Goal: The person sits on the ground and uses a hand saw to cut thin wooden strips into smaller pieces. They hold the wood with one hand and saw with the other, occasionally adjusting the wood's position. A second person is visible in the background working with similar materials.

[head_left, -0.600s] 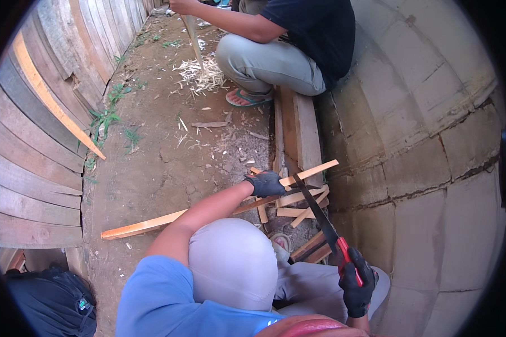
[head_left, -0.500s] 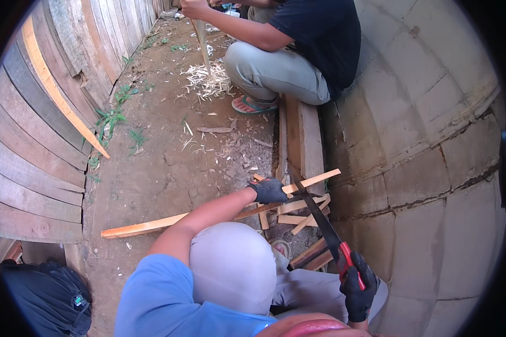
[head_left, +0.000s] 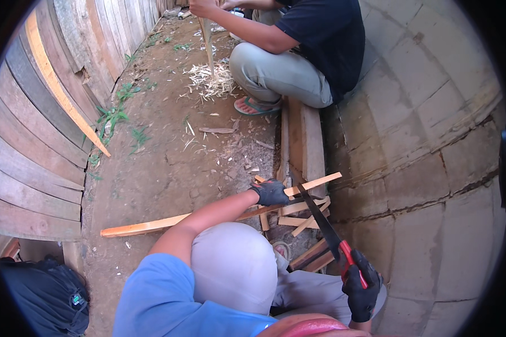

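My left hand, in a dark glove, is closed on a thin pale wood strip whose free end points right. My right hand, also gloved, grips the red handle of a hand saw. The saw's dark blade slants up and left, its far end against the strip just right of my left hand. I cannot make out how deep any cut is. Beneath the strip lie several short wood offcuts. A longer wood strip passes under my left forearm on the ground.
Ahead, a crouching person holds an upright stick over wood shavings. A wooden beam runs along the block wall on the right. A plank fence with a leaning strip and a dark bag are left.
The saw has slid slightly back toward me, with its tip now closer to the strip. My left hand keeps its hold, and the view has shifted a little.
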The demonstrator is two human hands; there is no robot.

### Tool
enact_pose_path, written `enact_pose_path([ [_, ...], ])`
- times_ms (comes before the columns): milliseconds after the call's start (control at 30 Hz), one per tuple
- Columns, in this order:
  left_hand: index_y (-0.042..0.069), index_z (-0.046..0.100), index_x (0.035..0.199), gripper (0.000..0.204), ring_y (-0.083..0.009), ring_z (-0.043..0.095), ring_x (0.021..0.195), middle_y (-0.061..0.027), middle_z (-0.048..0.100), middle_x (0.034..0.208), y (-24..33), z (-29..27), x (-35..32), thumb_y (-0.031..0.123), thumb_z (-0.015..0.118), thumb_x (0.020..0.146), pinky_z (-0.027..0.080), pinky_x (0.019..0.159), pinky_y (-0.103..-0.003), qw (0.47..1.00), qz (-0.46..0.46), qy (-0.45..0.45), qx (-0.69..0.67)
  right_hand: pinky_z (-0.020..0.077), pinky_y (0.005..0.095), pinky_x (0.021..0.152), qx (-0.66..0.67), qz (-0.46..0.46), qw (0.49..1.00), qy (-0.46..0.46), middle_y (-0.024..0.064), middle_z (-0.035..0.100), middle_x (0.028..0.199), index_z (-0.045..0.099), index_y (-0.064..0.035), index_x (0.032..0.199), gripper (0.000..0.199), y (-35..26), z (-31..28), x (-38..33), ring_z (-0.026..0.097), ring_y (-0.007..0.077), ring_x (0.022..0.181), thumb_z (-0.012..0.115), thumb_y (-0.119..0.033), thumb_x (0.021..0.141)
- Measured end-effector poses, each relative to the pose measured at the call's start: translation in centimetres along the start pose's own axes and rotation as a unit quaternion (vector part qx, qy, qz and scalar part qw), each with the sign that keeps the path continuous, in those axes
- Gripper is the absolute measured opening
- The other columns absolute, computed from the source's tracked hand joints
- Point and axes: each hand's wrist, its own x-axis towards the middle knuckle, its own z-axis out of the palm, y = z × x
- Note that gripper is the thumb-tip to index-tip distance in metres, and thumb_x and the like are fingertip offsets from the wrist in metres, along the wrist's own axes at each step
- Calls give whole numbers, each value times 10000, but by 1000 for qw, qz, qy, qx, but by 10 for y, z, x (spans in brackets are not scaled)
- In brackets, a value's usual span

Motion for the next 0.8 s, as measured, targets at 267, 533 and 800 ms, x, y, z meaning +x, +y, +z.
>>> enact_pose_path([
  [267, 31, 791, 1037, 526, -372, 762, 812, -224, 772, 902, 10, -6, -1, 502, 638, 860, 579, 772, -485, 999, -39, -17, -21, 466, 275, 535, 18, 90, 995, -31, 57, 721, 852, 724, 16, 1351, 380, -7, -4, -3, 584, 90, 562, 667, -174, 1027],
  [533, 10, 793, 1060, 524, -414, 757, 919, -256, 769, 1010, 3, 3, 3, 468, 618, 872, 580, 855, -501, 999, -36, -10, 3, 478, 289, 541, 26, 77, 993, -90, 58, 727, 826, 731, -13, 1351, 366, -38, -16, 31, 585, 91, 558, 661, -155, 1021],
  [800, -9, 798, 1015, 532, -402, 763, 911, -273, 763, 1005, 11, 0, -5, 471, 644, 846, 582, 844, -492, 998, -54, 3, -19, 465, 282, 516, 2, 53, 995, -88, 50, 705, 806, 704, 13, 1380, 399, -38, -17, 44, 572, 86, 549, 660, -162, 1024],
])
